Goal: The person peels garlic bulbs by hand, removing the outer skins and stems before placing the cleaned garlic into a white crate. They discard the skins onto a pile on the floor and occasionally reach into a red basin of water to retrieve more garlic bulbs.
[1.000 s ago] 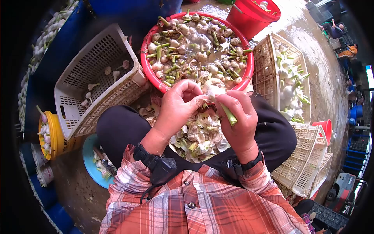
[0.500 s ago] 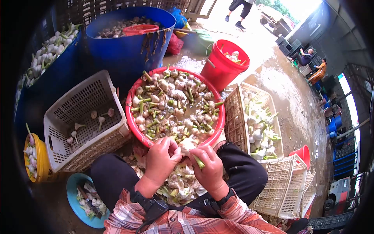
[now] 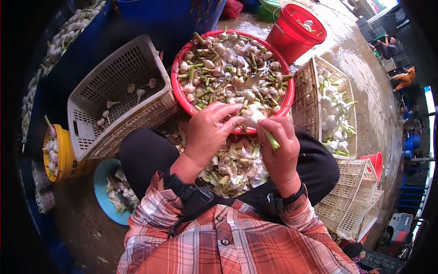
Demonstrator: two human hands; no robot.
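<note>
A white garlic bulb [image 3: 252, 115] with a short green stem is held in front of me, over the near rim of a red basin [image 3: 179, 91]. My right hand [image 3: 280, 140] is closed round its stem, which sticks out towards me. Against the bulb's left side are the fingertips of my left hand [image 3: 211, 130], thumb and forefinger slightly apart; whether they pinch any skin is hidden. Garlic bulbs with cut stems [image 3: 228, 59] fill the basin in water. A heap of peeled garlic skins [image 3: 235, 166] lies below, between my legs.
Left of the basin is a plastic crate [image 3: 82, 132] with a few bulbs. A yellow bucket [image 3: 68, 150] and a blue bowl [image 3: 104, 196] holding a knife stand nearer. On the right are a crate of white garlic [image 3: 335, 114], a red bucket [image 3: 292, 39] and stacked crates [image 3: 346, 196].
The view has tipped down, so the basin and crates sit higher and further right. My left fingers have straightened out from a tighter pinch beside the bulb; my right hand still grips the stem.
</note>
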